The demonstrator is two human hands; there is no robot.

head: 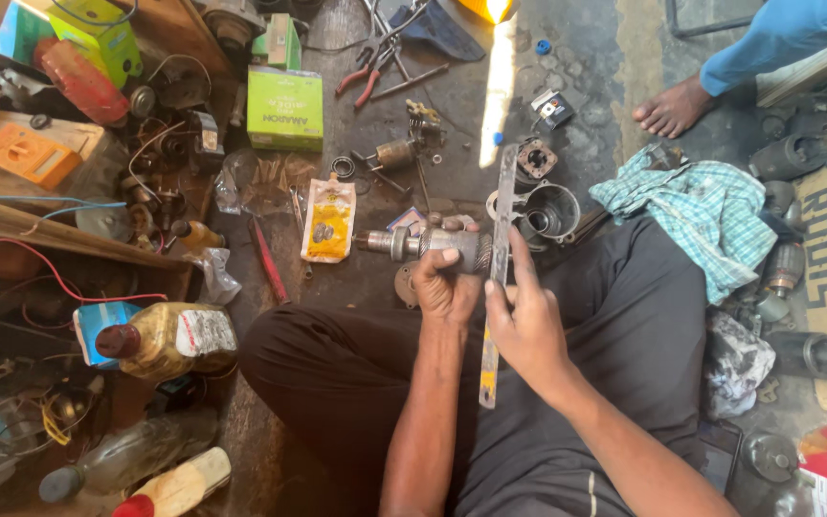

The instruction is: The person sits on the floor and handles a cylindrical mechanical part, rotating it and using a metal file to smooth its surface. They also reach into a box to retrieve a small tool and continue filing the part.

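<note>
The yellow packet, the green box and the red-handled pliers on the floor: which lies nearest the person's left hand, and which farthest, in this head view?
Measured from the left hand, which grips a metal shaft part:
1. Yellow packet, just left of the hand on the floor.
2. Green box, farther up and left.
3. Red-handled pliers, near the top edge, above the hand; only slightly farther than the box.

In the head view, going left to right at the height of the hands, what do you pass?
Red screwdriver → yellow packet → geared shaft in the left hand → long flat metal bar in the right hand → round metal housing → checked cloth.
</note>
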